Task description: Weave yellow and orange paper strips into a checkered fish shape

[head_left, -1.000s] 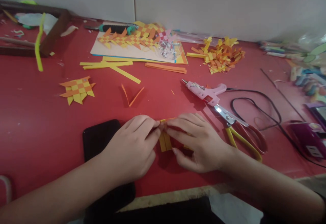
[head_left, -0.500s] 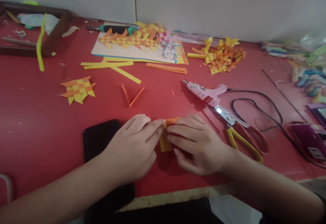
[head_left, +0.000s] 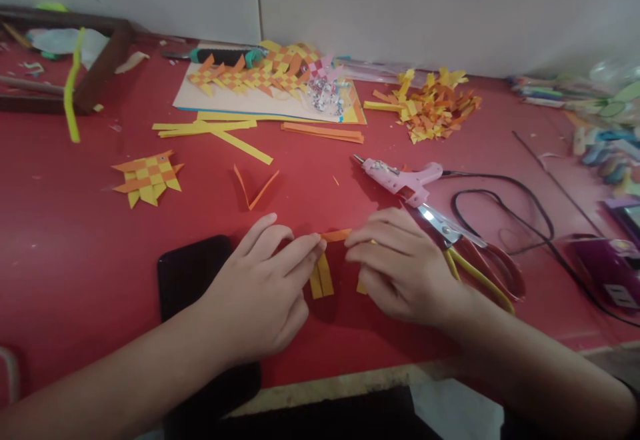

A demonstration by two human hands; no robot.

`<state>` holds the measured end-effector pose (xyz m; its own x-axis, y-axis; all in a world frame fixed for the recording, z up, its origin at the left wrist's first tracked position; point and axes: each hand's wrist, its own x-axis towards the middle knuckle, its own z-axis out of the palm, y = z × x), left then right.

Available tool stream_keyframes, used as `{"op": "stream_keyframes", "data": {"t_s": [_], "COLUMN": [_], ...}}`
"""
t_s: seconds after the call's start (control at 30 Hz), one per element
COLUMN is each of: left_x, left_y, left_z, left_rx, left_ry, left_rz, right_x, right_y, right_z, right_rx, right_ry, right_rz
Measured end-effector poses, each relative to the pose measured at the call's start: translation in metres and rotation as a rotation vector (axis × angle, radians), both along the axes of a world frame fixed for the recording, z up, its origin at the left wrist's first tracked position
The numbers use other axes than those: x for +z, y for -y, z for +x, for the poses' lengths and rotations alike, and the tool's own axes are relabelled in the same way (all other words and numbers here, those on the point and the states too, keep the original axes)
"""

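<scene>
My left hand (head_left: 273,280) has its thumb and fingers closed on the left end of an orange paper strip (head_left: 335,235). Two folded yellow paper strips (head_left: 321,280) hang down from the orange one, beside those fingertips. At the orange strip's other end is my right hand (head_left: 400,260), its fingers bent together around another yellow strip (head_left: 361,287) that shows only at its edges. Beyond my hands lies a folded orange strip (head_left: 255,193) in a V shape. A woven orange and yellow paper fish (head_left: 150,179) rests to the left.
A pink glue gun (head_left: 403,180) with a black cord and scissors (head_left: 475,260) lie to the right. A black phone (head_left: 193,267) is under my left forearm. Farther back are loose yellow strips (head_left: 210,129), orange strips (head_left: 323,133) and a heap of paper scraps (head_left: 440,110).
My right hand has shifted right, away from my left, with a yellow strip in its fingers. More of the orange strip shows between the hands. The view has shifted slightly.
</scene>
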<state>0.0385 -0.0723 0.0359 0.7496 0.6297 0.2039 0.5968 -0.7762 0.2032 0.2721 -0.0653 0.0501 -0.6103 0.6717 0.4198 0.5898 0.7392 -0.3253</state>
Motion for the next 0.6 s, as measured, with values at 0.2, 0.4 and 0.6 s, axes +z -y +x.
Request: {"op": "stream_keyframes", "data": {"t_s": [0.2, 0.4, 0.6], "left_x": [-0.001, -0.002, 0.003], "left_y": [0.003, 0.002, -0.004], "left_z": [0.001, -0.001, -0.010], "left_rx": [0.001, -0.036, 0.078], "left_ry": [0.011, 0.048, 0.359], "left_rz": [0.042, -0.009, -0.108], "right_x": [-0.013, -0.020, -0.017], "right_y": [-0.004, -0.010, -0.010], "right_z": [-0.004, -0.004, -0.008], "right_rx": [-0.199, -0.217, -0.115], "right_ry": [0.087, 0.060, -0.058], "right_rz": [-0.067, -0.222, -0.092]}}
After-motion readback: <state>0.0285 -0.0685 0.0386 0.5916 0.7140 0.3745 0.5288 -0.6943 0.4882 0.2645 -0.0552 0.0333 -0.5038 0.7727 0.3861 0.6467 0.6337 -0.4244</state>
